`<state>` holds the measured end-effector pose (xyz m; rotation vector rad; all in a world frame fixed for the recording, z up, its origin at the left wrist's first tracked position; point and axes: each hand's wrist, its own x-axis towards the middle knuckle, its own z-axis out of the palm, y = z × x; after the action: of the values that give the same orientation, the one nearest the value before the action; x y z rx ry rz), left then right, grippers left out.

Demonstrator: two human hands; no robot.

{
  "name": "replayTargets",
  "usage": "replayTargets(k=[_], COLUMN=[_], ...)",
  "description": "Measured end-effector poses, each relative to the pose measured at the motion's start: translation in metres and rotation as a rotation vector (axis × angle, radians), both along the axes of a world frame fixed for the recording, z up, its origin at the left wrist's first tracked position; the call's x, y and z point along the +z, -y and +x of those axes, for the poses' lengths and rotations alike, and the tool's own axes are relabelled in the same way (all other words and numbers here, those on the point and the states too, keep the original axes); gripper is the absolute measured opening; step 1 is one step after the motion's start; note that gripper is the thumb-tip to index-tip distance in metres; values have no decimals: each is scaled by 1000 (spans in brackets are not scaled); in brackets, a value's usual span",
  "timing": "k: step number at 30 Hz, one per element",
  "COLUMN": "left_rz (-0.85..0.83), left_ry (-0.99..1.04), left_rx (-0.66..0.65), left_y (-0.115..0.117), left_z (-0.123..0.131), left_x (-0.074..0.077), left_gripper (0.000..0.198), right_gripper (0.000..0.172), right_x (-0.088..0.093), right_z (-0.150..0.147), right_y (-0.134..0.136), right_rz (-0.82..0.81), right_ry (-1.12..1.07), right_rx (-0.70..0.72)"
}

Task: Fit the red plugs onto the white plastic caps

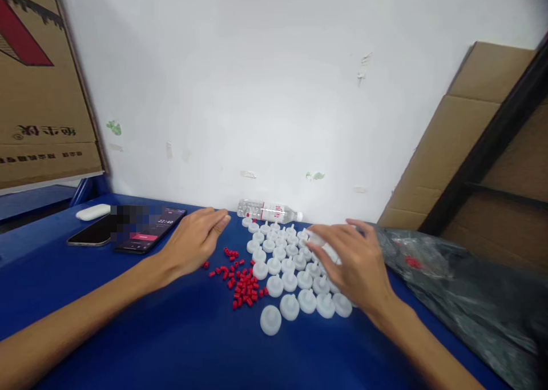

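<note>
Many white plastic nozzle caps (289, 281), round with a short spout on top, stand in rough rows on the blue table. Left of them lies a loose pile of small red tube-like pieces (245, 287). My left hand (197, 238) is above the table, just left of the red pieces, its fingers pressed together. Whatever they hold, if anything, is hidden. Over the right side of the caps, my right hand (353, 258) has its thumb and forefinger around a white nozzle cap (317, 239). The hand covers several caps beneath it.
A clear plastic bottle (269, 210) lies along the wall behind the caps. Two phones (149, 230) and a white case (93, 212) sit at the left. A dark plastic bag (462, 287) spreads along the right edge. Cardboard (458, 133) leans at the right.
</note>
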<state>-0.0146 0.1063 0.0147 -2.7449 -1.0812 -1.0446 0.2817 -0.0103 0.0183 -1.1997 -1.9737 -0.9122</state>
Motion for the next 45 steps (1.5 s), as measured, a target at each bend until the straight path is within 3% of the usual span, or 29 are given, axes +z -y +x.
replayTargets(k=[1,5,10,16,33,45], left_rz=[-20,-70,-110,-115,-152,-172], left_ry=[-28,-91,-138,-182,-242,-245], left_rx=[45,-15,-90,-151,-199,-208], left_y=[-8,-27,-24,-23,-26,-22], left_z=[-4,-7,1,1,1,3], left_x=[-1,-11,-23,-25,-29,-28], left_gripper=[39,36,37,30,28,32], right_gripper=[19,24,26,30,23,29], right_x=[0,-5,-14,-26,-33,-47], right_z=[13,57,90,115,127,138], right_y=[-5,-23,-35,-44,-47,-57], right_rz=[4,-101,-162,-240,-567,-650], right_ry=[-39,-228,-304,-343,-340,-376], right_rx=[-52,-218,-321,-403,-624,-560])
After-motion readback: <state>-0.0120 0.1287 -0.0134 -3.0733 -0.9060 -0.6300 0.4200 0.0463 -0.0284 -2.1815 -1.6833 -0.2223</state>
